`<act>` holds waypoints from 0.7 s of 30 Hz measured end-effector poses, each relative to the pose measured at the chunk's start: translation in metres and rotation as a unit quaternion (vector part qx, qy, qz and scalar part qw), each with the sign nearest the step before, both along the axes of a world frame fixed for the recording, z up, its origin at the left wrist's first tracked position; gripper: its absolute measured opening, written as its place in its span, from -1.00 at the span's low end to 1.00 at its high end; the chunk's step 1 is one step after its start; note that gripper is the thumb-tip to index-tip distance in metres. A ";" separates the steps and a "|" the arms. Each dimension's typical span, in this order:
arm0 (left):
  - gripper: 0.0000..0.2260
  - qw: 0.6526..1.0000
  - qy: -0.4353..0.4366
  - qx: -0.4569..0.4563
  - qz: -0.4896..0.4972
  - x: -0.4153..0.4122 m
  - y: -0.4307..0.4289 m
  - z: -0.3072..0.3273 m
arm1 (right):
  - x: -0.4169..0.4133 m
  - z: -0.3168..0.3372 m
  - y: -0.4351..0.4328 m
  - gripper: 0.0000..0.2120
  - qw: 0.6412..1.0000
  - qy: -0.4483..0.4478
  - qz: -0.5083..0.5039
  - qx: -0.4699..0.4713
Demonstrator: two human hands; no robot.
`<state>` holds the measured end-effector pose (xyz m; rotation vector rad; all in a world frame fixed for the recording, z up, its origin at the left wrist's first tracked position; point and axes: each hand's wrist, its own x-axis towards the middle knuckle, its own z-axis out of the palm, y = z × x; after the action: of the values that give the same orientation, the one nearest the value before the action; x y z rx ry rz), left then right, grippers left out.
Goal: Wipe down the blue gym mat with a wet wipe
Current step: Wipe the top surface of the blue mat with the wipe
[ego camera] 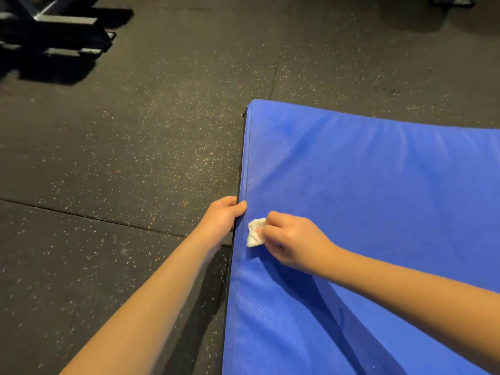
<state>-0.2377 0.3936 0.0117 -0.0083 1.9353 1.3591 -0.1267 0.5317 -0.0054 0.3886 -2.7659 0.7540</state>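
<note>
- A blue gym mat (365, 212) fills the right half and lower right of the frame, lying on a dark speckled rubber floor (121, 158). Its far corner sits just right of centre, above the middle of the frame.
- The left arm reaches up from the bottom left, held nearly straight. The left hand (223, 213), just below centre, grips the mat's dark left side edge: fingers curl down over the side, and the thumb lies on the blue top.
- The right arm comes in from the lower right edge, crossing over the mat. The right hand (293, 239), knuckles up and fingers curled, pinches a small crumpled white wipe (255, 232).
- The wipe is pressed against the mat's top surface, just inside the left seam and close beside the left thumb.
- A dark metal equipment frame (54, 28) stands in the upper left corner, well apart from the mat.
</note>
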 end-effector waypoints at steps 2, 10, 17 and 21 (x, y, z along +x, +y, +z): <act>-0.87 1.000 0.001 0.000 0.002 -0.001 0.001 -0.002 | -0.010 -0.005 0.020 -0.88 0.998 0.005 -0.061 0.019; -0.78 0.998 0.033 -0.049 -0.016 0.001 0.003 -0.003 | 0.028 -0.019 0.027 -0.93 0.997 -0.048 -0.053 0.002; -0.85 0.996 0.039 -0.074 -0.031 0.005 0.003 -0.004 | 0.024 -0.032 0.052 -0.92 0.970 -0.071 -0.234 -0.018; -0.80 0.995 0.036 -0.076 -0.045 0.003 0.003 -0.005 | 0.043 -0.033 0.038 -0.86 0.998 -0.058 -0.027 0.021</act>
<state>-0.2352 0.3966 0.0068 0.0549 2.0711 1.1654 -0.0837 0.5696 -0.0389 0.2849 -2.8921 0.7291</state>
